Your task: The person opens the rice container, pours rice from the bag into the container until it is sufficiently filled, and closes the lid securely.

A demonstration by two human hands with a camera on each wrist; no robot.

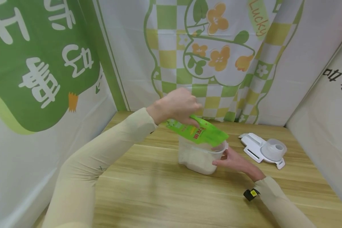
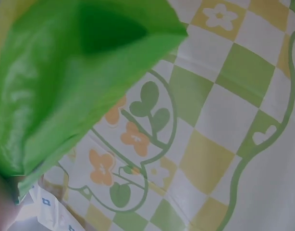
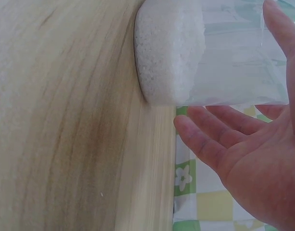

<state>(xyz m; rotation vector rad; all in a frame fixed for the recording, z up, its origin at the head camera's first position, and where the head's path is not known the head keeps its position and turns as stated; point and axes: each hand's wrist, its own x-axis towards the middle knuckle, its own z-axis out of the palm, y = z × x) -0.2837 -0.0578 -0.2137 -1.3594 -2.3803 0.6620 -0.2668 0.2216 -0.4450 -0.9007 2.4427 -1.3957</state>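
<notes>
My left hand (image 1: 180, 106) grips a bright green plastic bag (image 1: 200, 131) from above. The bag slants down to the right over the mouth of a clear plastic container (image 1: 185, 153), and up close it fills the upper left of the left wrist view. White grains (image 3: 169, 53) lie in the container's lower part, which stands upright on the table. At the container's right end, my right hand (image 1: 233, 161) holds it with the thumb on the near side and the fingers round behind. The bag's opening is hidden in the head view.
A white lid (image 1: 252, 145) with a clear round cup (image 1: 273, 149) on it lies on the wooden table (image 1: 148, 196), right of the container. A printed curtain (image 1: 171, 57) hangs behind the table, with cloth walls at both sides.
</notes>
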